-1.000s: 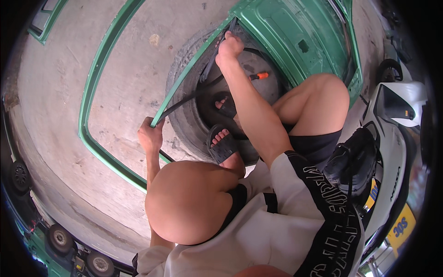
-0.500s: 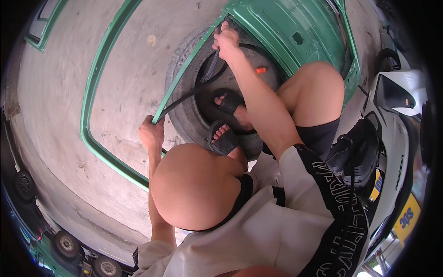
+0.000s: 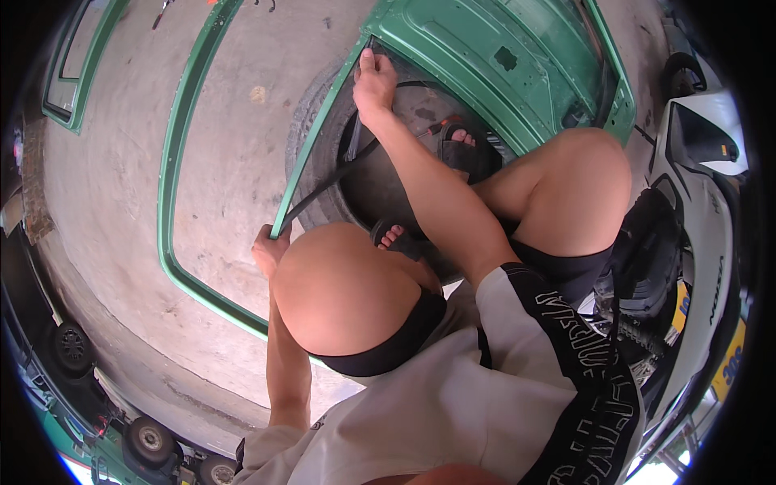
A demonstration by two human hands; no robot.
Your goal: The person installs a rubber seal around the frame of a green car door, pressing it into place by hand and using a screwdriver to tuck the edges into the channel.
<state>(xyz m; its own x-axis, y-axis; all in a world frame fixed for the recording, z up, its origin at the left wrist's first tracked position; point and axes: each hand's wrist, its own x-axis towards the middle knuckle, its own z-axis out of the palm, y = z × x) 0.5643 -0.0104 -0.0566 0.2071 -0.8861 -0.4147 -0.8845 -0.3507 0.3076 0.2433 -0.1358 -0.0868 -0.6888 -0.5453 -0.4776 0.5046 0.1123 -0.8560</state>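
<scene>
My left hand (image 3: 272, 252) grips the lower end of a green door's window frame (image 3: 318, 144), together with a long black rubber strip (image 3: 329, 182) that runs diagonally inside it. My right hand (image 3: 375, 85) is closed on the strip near the frame's top corner, where it meets the green door panel (image 3: 485, 77). The door lies across an old tyre (image 3: 304, 113) on the concrete. My sandalled feet (image 3: 459, 145) are inside the tyre's ring, beside a small orange-handled tool partly hidden behind one of them. My bent knees frame my arms.
A second green frame (image 3: 171, 210) lies on the left, with another glazed one (image 3: 77, 69) beyond it. A white scooter (image 3: 699, 267) with a black shoe-like bundle stands close at my right. Wheels (image 3: 149, 440) and vehicle parts line the lower-left edge. Small tools (image 3: 162, 14) lie farther off.
My right hand has slid a little up toward the frame's corner. My right foot has shifted forward and right inside the tyre. The whole view has shifted slightly.
</scene>
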